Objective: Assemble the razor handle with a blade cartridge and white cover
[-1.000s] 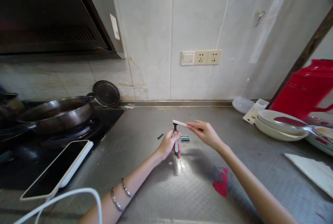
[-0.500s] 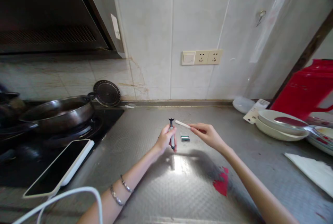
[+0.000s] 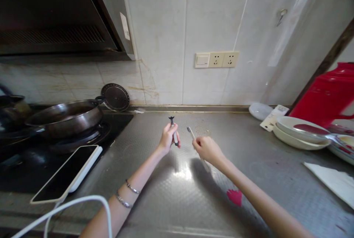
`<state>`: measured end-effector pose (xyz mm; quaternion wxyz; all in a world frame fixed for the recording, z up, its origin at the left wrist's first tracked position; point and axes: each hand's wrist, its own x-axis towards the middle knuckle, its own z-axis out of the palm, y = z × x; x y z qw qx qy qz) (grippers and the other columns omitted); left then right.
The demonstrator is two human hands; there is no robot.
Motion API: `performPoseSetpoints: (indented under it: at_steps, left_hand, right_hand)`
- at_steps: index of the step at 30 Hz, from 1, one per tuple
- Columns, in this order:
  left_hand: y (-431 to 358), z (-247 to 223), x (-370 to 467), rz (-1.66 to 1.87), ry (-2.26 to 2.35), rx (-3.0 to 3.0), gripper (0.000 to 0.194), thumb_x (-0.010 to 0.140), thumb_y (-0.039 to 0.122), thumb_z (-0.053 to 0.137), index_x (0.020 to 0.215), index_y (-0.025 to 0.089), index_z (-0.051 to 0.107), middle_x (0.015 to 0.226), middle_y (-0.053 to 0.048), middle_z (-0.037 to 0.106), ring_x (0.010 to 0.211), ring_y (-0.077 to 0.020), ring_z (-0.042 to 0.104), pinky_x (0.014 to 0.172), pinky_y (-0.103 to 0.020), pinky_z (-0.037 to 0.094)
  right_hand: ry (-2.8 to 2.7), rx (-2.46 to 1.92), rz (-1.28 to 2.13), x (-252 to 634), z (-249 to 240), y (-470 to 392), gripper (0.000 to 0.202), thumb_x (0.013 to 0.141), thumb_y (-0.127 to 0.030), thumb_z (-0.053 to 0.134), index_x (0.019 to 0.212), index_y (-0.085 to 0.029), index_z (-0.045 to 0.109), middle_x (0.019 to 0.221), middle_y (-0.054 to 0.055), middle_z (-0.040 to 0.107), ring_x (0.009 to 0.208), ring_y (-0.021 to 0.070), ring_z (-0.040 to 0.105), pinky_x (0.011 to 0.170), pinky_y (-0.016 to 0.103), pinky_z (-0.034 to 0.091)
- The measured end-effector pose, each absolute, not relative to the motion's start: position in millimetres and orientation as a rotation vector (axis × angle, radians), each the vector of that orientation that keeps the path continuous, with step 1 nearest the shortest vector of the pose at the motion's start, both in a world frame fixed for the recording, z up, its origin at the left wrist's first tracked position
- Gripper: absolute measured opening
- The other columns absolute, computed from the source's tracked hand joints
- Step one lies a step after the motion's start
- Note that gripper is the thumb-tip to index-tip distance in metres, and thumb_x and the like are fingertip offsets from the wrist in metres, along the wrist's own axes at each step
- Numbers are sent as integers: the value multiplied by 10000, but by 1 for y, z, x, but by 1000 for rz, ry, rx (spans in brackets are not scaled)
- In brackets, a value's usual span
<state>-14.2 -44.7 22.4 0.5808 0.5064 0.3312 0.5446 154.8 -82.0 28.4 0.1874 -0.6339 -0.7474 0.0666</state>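
My left hand (image 3: 167, 138) is closed round the grey handle of a razor (image 3: 175, 137). The razor stands nearly upright, its black forked head at the top bare of a blade. To the right, my right hand (image 3: 208, 149) grips a thin white toothbrush (image 3: 193, 133) with a dark bristled head that points up and left. The toothbrush's lower end shows beneath the hand. Head and razor are a short gap apart. The small razor cartridge seen on the counter earlier does not show, and my right hand covers about that spot.
A steel counter (image 3: 155, 190) lies beneath both hands. On the left are a phone (image 3: 68, 173) with a white cable (image 3: 83, 198), and a pan (image 3: 68, 120) on the black stove. To the right stand bowls (image 3: 295, 139), a red thermos (image 3: 323, 98) and white paper (image 3: 332, 181).
My left hand has moved the razor left and slightly up. My right hand has swung down and left, turning the toothbrush so its dark head points up. The cartridge has gone from sight.
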Motion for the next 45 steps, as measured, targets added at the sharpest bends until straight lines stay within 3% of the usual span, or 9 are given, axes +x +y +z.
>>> performPoseSetpoints:
  at_steps: [7,15,21,27,30,35,45]
  left_hand:
    - [-47,22,-12,1246,769,1209,252,791,429,510,840,212,391,410,64,517,271,-140,457,279,-220,378]
    - [-50,22,-9,1215,781,1245,263,799,451,493,825,210,392,396,58,515,268,-138,462,277,-198,349]
    - [-52,23,-8,1197,790,1243,280,790,464,499,837,210,392,388,64,506,266,-139,458,284,-205,358]
    - [-52,20,-7,1154,825,1267,289,783,467,505,825,210,380,386,62,505,271,-139,465,293,-197,348]
    - [-51,17,-6,1121,846,1288,297,780,472,504,844,208,384,395,59,513,278,-141,473,297,-194,337]
    - [-49,14,-5,1096,828,1300,304,754,457,537,847,210,387,415,54,539,313,-141,512,327,-186,353]
    - [-46,9,-4,1121,815,1256,331,706,442,591,811,205,385,461,66,534,351,-114,508,403,-228,453]
  right_hand:
    - [-2261,-1955,249,127,14,-82,344,825,-256,399,850,-94,702,873,209,691,816,281,666,646,307,459]
    - [-2274,-2004,267,113,10,-79,323,846,-235,417,966,-93,681,983,221,670,927,258,646,776,330,471]
    - [-2296,-2009,252,110,4,-79,340,858,-264,407,964,-93,681,958,219,673,902,263,653,757,331,476]
    - [-2284,-1948,164,127,11,-71,454,873,-397,354,896,-100,698,880,208,685,834,279,660,682,329,472]
    - [-2271,-1928,106,152,23,-57,375,847,-351,400,825,-144,711,837,158,696,816,256,655,667,298,450]
    - [-2391,-1702,202,194,26,-38,244,794,-255,488,870,-199,714,893,78,686,828,184,618,702,240,411]
    - [-2452,-1445,319,205,-4,-33,235,828,-261,506,938,-223,711,933,59,624,813,151,586,731,230,403]
